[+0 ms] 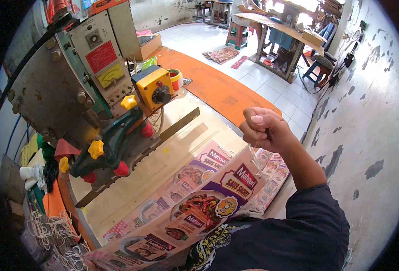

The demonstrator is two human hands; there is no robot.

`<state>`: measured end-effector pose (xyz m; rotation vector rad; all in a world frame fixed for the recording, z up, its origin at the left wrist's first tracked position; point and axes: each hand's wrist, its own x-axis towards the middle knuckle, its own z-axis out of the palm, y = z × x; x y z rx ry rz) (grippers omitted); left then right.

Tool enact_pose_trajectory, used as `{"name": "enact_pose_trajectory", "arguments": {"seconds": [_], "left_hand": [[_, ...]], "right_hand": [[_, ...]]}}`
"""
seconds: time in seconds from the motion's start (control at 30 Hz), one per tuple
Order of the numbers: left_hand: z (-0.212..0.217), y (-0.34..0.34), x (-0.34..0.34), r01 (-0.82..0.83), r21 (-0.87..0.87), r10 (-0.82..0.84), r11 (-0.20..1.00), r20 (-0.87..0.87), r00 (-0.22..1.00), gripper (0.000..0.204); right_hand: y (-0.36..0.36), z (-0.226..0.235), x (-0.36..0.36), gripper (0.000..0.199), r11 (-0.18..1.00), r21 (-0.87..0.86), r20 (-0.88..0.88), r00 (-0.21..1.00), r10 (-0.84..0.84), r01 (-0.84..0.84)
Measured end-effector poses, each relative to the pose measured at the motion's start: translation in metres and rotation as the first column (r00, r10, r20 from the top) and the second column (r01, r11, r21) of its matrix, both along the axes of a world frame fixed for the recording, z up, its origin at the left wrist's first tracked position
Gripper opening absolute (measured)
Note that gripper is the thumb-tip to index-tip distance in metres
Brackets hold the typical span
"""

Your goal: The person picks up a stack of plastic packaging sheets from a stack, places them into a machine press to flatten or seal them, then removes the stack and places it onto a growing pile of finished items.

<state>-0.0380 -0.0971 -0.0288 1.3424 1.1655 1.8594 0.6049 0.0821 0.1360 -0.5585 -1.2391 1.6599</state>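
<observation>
My right hand [266, 128] is raised at the centre right, its fingers closed in a fist. A thin, pale string [254, 153] runs from below the fist to the far corner of a printed plastic sheet [208, 205]. That sheet, with food pictures and purple and red labels, slants up in front of my body. Behind it, a similar printed sheet [177, 187] lies on the cream worktop [113, 203]. More printed sheets [269, 174] lie beside my right forearm. My left hand is out of view; the sheet and my dark sleeve cover the lower area.
A press machine [95, 58] with yellow knobs [96, 149] and a long metal bar [180, 125] stands at left. A yellow control box [152, 88] sits beside it. White string bundles [57, 235] hang lower left. An orange board [208, 81] lies beyond; a person [249, 9] stands farther back.
</observation>
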Motion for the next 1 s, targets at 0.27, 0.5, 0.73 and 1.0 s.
{"name": "enact_pose_trajectory", "arguments": {"seconds": [0.27, 0.5, 0.73, 1.0], "left_hand": [[0.000, 0.001, 0.003, -0.045, 0.000, 0.045, 0.999, -0.016, 0.999, 0.063], [-0.001, 0.005, 0.005, -0.056, -0.008, 0.056, 0.998, -0.024, 0.998, 0.063], [0.000, 0.006, 0.005, -0.072, -0.011, 0.071, 0.997, -0.041, 0.997, 0.063], [-0.002, 0.002, 0.005, -0.092, -0.015, 0.091, 0.996, -0.062, 0.994, 0.064]], "right_hand": [[0.015, -0.001, 0.058, 0.032, 0.828, 0.196, 0.172, 0.813, -0.556, 0.525], [-0.008, 0.004, 0.057, 0.031, 0.890, 0.419, 0.663, 0.610, -0.434, 0.177], [-0.031, 0.037, 0.038, 0.018, 0.791, 0.460, 0.448, 0.874, 0.187, -0.404], [-0.027, 0.018, 0.014, 0.019, 0.712, 0.572, 0.789, 0.508, -0.345, -0.406]]}}
